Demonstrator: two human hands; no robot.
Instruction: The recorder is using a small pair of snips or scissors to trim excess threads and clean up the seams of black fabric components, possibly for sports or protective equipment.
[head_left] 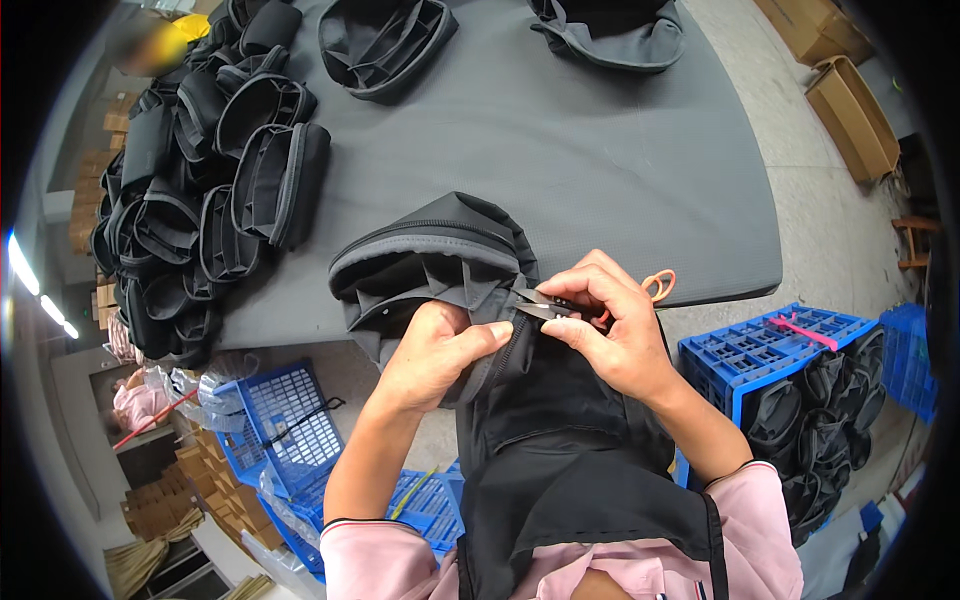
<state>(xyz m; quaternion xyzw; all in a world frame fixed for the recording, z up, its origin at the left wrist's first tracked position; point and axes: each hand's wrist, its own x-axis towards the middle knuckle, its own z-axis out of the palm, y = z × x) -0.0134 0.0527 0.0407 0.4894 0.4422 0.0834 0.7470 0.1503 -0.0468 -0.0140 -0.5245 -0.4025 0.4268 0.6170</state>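
Note:
My left hand (pixel 432 350) is closed on the edge of a black zippered pouch (pixel 440 225), its thumb lying beside the zipper. The pouch gapes, showing grey inner dividers, and rests partly on the table's near edge. Closed around a small pair of scissors (pixel 532 306) is my right hand (pixel 612 325). The dark blades point left and touch or nearly touch the pouch by the zipper end. An orange loop handle (pixel 659 285) shows behind my right knuckles; whether it belongs to these scissors I cannot tell.
Black pouches (pixel 275 185) are heaped along the left of the grey table (pixel 540 150); two more lie at its far side. Blue crates (pixel 775 345) stand right, with pouches below, and left (pixel 300 425). Cardboard boxes (pixel 850 115) sit on the floor. Another person (pixel 140 400) is at far left.

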